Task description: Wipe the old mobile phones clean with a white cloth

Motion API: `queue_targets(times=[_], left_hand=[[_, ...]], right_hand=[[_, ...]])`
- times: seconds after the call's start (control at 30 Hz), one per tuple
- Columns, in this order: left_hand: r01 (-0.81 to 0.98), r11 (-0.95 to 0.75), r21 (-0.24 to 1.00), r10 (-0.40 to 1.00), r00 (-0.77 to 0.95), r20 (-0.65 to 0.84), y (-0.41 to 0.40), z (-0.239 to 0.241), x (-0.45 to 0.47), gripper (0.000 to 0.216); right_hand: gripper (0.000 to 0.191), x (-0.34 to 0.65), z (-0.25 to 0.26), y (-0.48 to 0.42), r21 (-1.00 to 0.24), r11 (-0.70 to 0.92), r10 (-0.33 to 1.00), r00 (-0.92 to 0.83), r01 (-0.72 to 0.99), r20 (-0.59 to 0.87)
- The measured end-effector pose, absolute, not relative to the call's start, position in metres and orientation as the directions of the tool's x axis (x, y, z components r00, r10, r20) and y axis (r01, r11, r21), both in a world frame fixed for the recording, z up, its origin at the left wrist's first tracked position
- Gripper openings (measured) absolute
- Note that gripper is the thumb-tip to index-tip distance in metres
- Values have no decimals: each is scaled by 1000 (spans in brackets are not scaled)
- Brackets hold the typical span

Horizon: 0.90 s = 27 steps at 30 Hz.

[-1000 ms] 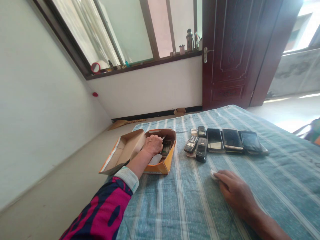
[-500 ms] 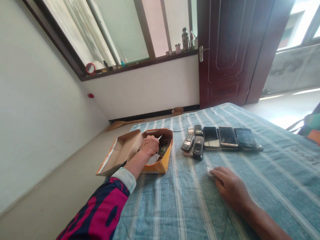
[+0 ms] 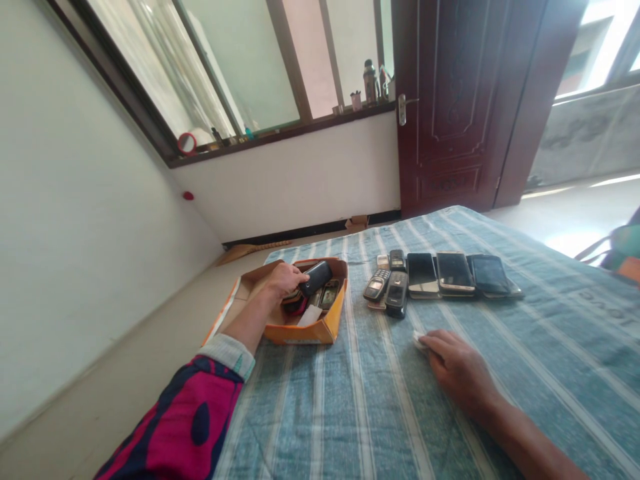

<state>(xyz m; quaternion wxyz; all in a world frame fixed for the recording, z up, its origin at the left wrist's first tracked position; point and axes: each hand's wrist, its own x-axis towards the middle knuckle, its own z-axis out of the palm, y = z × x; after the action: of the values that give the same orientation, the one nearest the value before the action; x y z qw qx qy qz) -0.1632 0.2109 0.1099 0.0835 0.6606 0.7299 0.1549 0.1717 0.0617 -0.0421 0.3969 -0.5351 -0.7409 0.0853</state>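
Observation:
My left hand (image 3: pixel 285 279) is closed on the near-left end of a black mobile phone (image 3: pixel 317 277), which it holds tilted over the open orange cardboard box (image 3: pixel 326 331). Inside the box lie more phones (image 3: pixel 329 295) and a white piece (image 3: pixel 310 315) that looks like paper or card. My right hand (image 3: pixel 457 367) rests low over the bedcover, its fingertips pinching a small crumpled white tissue or cloth (image 3: pixel 419 341). Beyond it, several keypad phones (image 3: pixel 397 293) sit grouped, with smartphones (image 3: pixel 454 273) laid out in a row to their right.
A blue-green striped cover (image 3: pixel 360 400) spreads beneath the box and phones. At the far side are a dark red door (image 3: pixel 450 100) and a window sill (image 3: pixel 280 137) with small items. Part of something green and orange (image 3: pixel 625 250) shows at the right edge.
My left hand has moved up and left within the box and now shows the black phone raised in its grip. The box's left flap looks more upright. My right hand has barely moved.

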Motion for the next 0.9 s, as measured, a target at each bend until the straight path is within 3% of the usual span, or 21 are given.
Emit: queue_targets(times=[0.1,0.23,0.6,0.77,0.9], left_hand=[[859,79,506,992,-120,49,204,109,-168,25],[761,71,645,993,-112,22,196,112,-170,27],[694,-38,719,990,-72,122,182,120,-157,25],[664,-84,743,992,-11,122,167,131,-137,28],[634,-118,764,992,105,66,148,137,-113,29]], right_hand=[[31,172,-42,62,-550,412,861,-112,727,497],[30,171,-41,62,-553,409,864,-113,726,491],[30,171,-42,64,-602,407,867,-84,687,491],[27,172,-36,65,-773,346,905,27,532,424],[24,172,-24,64,-965,124,970,176,231,166]])
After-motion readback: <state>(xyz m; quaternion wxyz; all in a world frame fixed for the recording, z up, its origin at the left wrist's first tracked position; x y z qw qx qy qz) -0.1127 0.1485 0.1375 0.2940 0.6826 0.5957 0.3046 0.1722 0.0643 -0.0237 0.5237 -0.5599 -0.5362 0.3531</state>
